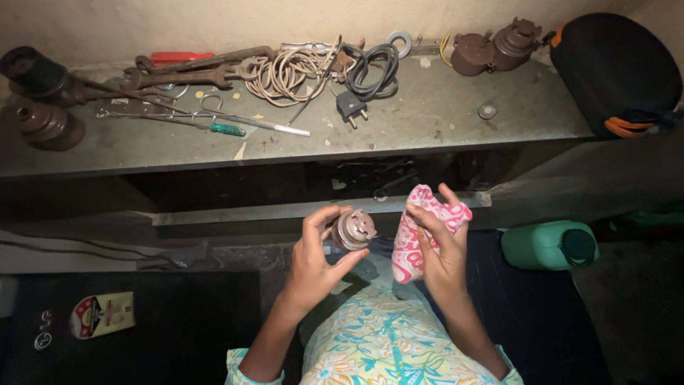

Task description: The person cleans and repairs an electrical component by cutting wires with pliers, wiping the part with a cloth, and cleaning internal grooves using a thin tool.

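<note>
Burner-like brown metal part (354,229), round and rusty-looking, sits just left of the frame's centre, pinched in the left hand (313,264). Thumb underneath, fingers curled over the top edge, so that hand is clamped on it and its slotted face is turned up and a bit toward the right side of the picture.

Right hand (442,249) is just right of centre, bunched around a pink and white patterned cloth (420,232). Fingers wrapped tight, cloth sticking up above the fist and hanging down below it.

The bit that matters: the cloth lies directly to the right of the part, near it but not touching, with a small dark gap between them. The part's face points roughly at the cloth, so the right hand is the nearer one to that face. Its axis runs lower left to upper right, as far as I can tell.

Up top there's a grey shelf (427,117) with wrenches (192,71), coiled cable (285,71), a black plug (350,107) and two more brown parts (491,46). Green jug (548,244) at the right.
</note>
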